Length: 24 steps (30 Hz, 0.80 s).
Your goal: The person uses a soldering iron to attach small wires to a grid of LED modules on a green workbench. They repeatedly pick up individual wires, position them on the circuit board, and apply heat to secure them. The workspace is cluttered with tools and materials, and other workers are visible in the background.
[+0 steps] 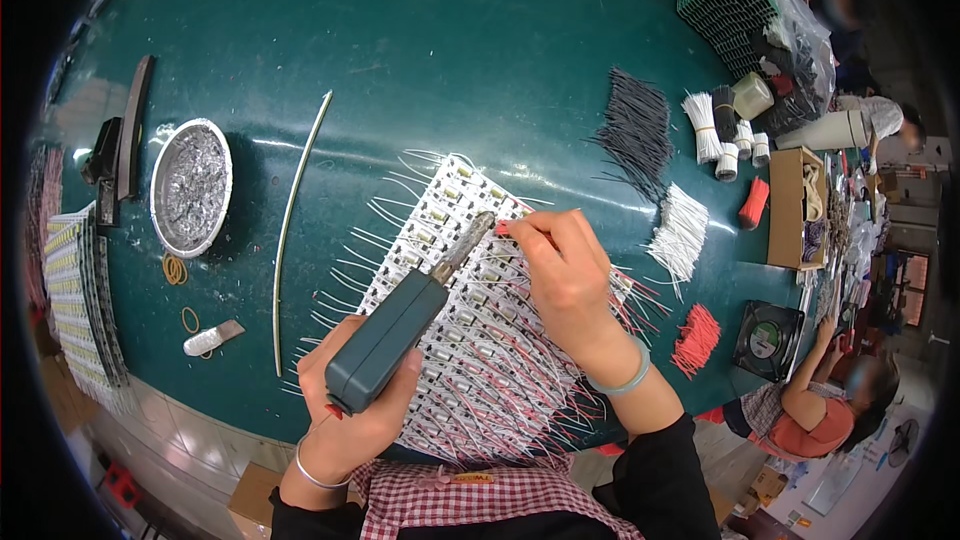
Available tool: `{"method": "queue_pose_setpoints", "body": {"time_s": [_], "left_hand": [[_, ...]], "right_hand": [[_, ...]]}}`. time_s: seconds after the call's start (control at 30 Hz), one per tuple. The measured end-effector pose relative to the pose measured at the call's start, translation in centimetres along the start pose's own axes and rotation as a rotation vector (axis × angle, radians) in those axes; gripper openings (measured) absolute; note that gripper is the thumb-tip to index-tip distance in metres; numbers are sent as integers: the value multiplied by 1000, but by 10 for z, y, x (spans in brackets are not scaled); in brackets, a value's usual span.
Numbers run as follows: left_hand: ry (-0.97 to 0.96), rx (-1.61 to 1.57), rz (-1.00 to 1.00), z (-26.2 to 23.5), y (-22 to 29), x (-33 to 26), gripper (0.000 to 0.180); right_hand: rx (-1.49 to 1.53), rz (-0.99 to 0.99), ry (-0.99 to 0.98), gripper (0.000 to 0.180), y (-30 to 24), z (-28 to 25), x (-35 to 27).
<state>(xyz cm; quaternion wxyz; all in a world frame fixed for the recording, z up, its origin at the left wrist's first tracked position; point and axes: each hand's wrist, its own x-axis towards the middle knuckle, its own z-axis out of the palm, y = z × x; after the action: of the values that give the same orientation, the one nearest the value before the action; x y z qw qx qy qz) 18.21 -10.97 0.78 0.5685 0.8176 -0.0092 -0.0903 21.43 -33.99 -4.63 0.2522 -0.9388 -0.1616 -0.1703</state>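
My left hand (pixel 355 405) is wrapped round a dark green soldering gun (pixel 388 340). Its metal tip (pixel 465 243) reaches over a panel of white circuit boards (pixel 425 225) near the panel's far right part. Beside that tip, my right hand (pixel 565 270) pinches a short red wire (pixel 503 228) with thumb and forefinger. White wires (pixel 350 280) stick out along the panel's left side. Many white and red wires (pixel 520 370) lie across its nearer part. Whether the tip touches the board I cannot tell.
To the left stand a bowl of silvery scraps (pixel 195 185), rubber bands (pixel 174 269) and a long thin strip (pixel 298 200). Black wires (pixel 637 130), white wires (pixel 680 238) and red wires (pixel 696 340) lie in piles rightward. A small fan (pixel 768 340) and a seated person (pixel 825 405) are beyond.
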Motion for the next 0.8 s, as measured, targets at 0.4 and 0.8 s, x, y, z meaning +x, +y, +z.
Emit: {"method": "queue_pose_setpoints", "body": {"time_s": [0.4,0.8], "left_hand": [[-1,12,24,-3,-2,0,17],[8,-12,1,0,-3,1,14]], "right_hand": [[109,-137,-3,29,18,0,12],[67,-127,-71,27,14,-3,15]]}}
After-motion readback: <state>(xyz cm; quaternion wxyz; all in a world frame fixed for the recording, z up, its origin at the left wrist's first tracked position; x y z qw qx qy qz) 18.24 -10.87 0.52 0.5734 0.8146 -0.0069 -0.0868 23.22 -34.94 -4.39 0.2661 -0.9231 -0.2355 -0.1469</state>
